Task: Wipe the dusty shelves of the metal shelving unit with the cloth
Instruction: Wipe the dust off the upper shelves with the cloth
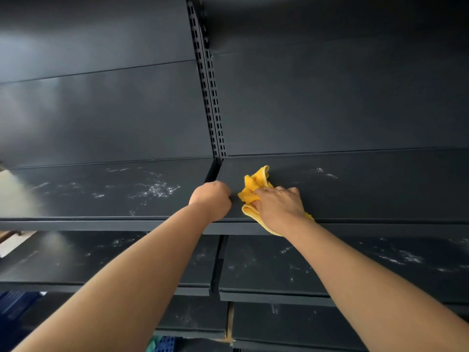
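A dark metal shelving unit fills the view, and its upper right shelf [368, 191] carries faint white dust marks. A crumpled yellow cloth [253, 185] lies on that shelf near its left end. My right hand [279, 205] presses down on the cloth, fingers spread over it, and a corner of the cloth hangs over the shelf's front edge under my wrist. My left hand [212, 199] sits just left of the cloth, at the gap between the two shelf sections, with its fingers curled over the shelf's end. What they grip is hidden.
The upper left shelf [88, 194] shows white dust smears. Lower shelves [279, 270] below are dusty too. A slotted upright post [213, 102] divides the two bays. Blue plastic crates [165, 344] sit at the bottom, and a pale floor or wall patch shows at far left.
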Tool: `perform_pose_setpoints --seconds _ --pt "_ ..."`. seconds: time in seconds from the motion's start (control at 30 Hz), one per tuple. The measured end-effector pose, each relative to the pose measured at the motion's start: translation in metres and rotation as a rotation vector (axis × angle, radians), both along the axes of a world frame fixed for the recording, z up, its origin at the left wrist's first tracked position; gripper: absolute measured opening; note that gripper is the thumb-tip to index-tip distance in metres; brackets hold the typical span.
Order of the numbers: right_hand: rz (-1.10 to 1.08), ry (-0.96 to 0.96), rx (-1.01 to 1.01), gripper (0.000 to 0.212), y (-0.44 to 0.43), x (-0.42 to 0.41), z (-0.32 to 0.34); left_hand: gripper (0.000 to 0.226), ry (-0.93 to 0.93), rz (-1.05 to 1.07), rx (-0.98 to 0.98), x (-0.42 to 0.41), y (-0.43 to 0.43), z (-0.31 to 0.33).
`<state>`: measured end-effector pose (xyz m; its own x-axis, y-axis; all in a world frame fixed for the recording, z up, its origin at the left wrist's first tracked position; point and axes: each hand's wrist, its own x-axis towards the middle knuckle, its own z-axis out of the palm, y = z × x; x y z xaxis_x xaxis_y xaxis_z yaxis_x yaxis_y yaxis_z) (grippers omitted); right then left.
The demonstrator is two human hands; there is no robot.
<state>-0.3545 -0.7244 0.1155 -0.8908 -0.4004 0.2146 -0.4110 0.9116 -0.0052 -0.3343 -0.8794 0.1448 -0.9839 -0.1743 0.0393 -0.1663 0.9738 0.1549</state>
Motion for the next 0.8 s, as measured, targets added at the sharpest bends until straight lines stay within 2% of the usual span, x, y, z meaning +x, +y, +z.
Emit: perform_pose_setpoints --seconds 0.07,0.13,0.3,0.43,0.53,0.57,0.63,0.7,0.8 --pt "0.058 -0.016 -0.004 0.033 0.000 0.010 0.004 0.020 0.088 0.046 0.205 -0.003 -0.014 -0.001" --pt "0.129 -0.095 -0.056 0.033 0.006 0.022 0.013 0.023 0.162 0.069 0.310 -0.005 -0.025 -0.002" --pt "0.172 -0.355 -0.194 0.026 0.023 0.032 0.045 0.022 0.190 0.052 0.317 -0.006 -0.026 0.001" --pt "-0.009 -0.425 -0.422 0.045 0.045 -0.001 0.056 0.040 0.253 0.047 0.339 -0.005 -0.012 0.014" --pt "-0.185 -0.286 -0.217 0.047 0.057 -0.022 0.045 0.053 0.248 0.046 0.339 -0.003 0.001 0.020" --pt "-0.185 -0.226 -0.188 0.046 0.059 -0.023 0.039 0.053 0.239 0.044 0.343 -0.004 0.006 0.020" --pt "-0.059 -0.171 -0.200 0.040 0.059 -0.018 0.028 0.044 0.209 0.028 0.355 -0.007 0.017 0.021" --pt "0.060 -0.093 -0.188 0.035 0.062 -0.014 0.022 0.025 0.191 -0.004 0.341 -0.013 0.030 0.018" --pt "0.026 0.009 -0.289 0.034 0.074 -0.018 0.024 0.026 0.144 -0.055 0.344 -0.019 0.054 0.018"
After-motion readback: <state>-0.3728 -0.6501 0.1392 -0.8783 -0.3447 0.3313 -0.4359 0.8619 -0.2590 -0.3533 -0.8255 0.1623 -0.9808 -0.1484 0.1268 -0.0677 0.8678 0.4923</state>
